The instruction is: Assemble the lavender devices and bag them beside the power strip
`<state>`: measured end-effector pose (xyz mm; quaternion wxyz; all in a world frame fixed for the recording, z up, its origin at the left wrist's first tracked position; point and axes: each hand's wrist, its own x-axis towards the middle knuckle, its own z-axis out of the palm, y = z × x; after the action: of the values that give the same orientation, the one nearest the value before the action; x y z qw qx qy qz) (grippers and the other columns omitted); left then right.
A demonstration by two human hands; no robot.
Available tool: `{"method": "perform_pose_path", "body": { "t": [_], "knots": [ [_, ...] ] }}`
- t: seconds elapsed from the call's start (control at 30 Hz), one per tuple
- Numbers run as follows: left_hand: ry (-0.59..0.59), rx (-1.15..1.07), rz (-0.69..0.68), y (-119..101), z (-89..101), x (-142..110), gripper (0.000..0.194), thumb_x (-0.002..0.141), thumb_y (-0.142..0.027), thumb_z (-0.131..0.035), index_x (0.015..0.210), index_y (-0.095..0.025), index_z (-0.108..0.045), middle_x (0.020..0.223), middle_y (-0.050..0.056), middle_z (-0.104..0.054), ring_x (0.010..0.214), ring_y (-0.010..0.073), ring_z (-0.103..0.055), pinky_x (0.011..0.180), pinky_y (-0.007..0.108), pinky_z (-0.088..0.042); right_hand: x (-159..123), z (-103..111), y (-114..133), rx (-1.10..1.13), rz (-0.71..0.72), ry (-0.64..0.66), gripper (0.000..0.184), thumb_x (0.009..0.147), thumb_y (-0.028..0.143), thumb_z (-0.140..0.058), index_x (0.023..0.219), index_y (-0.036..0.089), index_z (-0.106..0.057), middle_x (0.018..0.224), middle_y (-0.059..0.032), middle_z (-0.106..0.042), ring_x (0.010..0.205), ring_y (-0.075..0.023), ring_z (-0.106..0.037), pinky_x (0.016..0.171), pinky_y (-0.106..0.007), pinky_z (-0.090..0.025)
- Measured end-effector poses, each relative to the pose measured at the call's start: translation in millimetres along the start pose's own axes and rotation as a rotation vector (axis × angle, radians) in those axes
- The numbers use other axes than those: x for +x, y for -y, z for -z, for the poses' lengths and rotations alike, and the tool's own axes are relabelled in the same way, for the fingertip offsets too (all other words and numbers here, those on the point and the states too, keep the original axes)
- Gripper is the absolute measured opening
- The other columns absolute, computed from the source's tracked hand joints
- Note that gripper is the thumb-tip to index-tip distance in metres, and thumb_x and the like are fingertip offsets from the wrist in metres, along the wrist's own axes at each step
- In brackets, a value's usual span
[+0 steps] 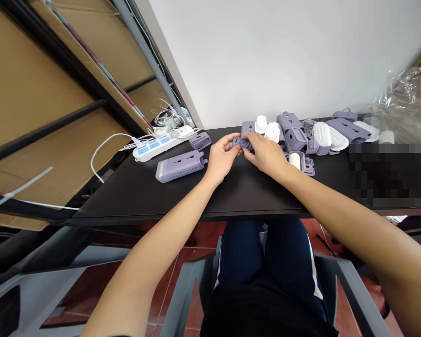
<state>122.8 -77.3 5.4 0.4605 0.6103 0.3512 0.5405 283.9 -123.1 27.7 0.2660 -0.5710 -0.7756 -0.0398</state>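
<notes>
My left hand [221, 155] and my right hand [264, 152] meet above the black table [182, 196]. Both pinch one small purple plastic part [243, 143] between their fingertips. A long purple housing [180, 165] with slots lies just left of my left hand. A smaller purple cap [200, 140] lies behind it. Right of my right hand stands a white roller in a purple holder [296, 160].
A white power strip [153, 146] with cables lies at the table's back left. Several purple and white plastic parts [301, 131] line the back edge by the white wall. A clear plastic bag [407, 103] sits at far right. Cardboard and a metal frame stand to the left.
</notes>
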Motion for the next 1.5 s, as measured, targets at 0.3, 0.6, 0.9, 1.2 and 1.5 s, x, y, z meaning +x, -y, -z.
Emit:
{"method": "perform_pose_path", "body": {
  "t": [0.3,0.6,0.9,1.2,1.5],
  "knots": [
    [0.021,-0.022,-0.003,-0.7,-0.3,-0.2,0.036,0.084,-0.011,-0.07,0.119,-0.016,-0.073,0.077,-0.001,-0.074,0.07,0.0108,-0.067,0.079,0.028,-0.058,0.4,-1.4,-1.2,0.053,-0.006,-0.024,0.037,0.099,0.027,-0.053,0.134,0.017,-0.06,0.129,-0.0157,-0.069,0.101,-0.0302,-0.069,0.075,-0.036,-0.047],
    [0.058,-0.025,0.006,2.1,2.4,1.5,0.038,0.083,-0.014,-0.073,0.121,-0.017,-0.072,0.077,-0.001,-0.075,0.073,0.0118,-0.069,0.081,0.029,-0.059,0.4,-1.0,-6.2,0.098,0.004,-0.022,0.033,0.098,0.024,-0.055,0.13,0.018,-0.062,0.125,-0.0139,-0.069,0.104,-0.0289,-0.067,0.076,-0.034,-0.046],
    [0.051,-0.01,0.038,-1.0,3.1,0.8,0.037,0.083,-0.019,-0.075,0.12,-0.017,-0.074,0.081,0.001,-0.076,0.073,0.0127,-0.07,0.081,0.031,-0.06,-1.4,5.3,-4.2,0.023,0.035,0.025,0.033,0.099,0.023,-0.05,0.13,0.018,-0.062,0.123,-0.0148,-0.068,0.102,-0.0296,-0.067,0.073,-0.034,-0.043],
    [0.096,-0.013,0.048,0.6,3.2,0.2,0.044,0.083,-0.018,-0.075,0.127,-0.018,-0.072,0.087,0.002,-0.077,0.078,0.0131,-0.071,0.087,0.033,-0.059,1.0,2.1,-9.4,0.087,0.025,0.0,0.029,0.097,0.022,-0.054,0.124,0.016,-0.063,0.12,-0.0148,-0.069,0.101,-0.0277,-0.065,0.076,-0.034,-0.044],
    [0.099,-0.023,0.024,0.1,2.6,-0.2,0.046,0.08,-0.016,-0.075,0.126,-0.018,-0.072,0.087,0.002,-0.078,0.078,0.013,-0.07,0.088,0.033,-0.059,0.7,0.8,-10.2,0.129,0.029,-0.026,0.03,0.096,0.023,-0.054,0.124,0.017,-0.064,0.12,-0.0143,-0.069,0.102,-0.0281,-0.065,0.079,-0.035,-0.045]
  ]
}}
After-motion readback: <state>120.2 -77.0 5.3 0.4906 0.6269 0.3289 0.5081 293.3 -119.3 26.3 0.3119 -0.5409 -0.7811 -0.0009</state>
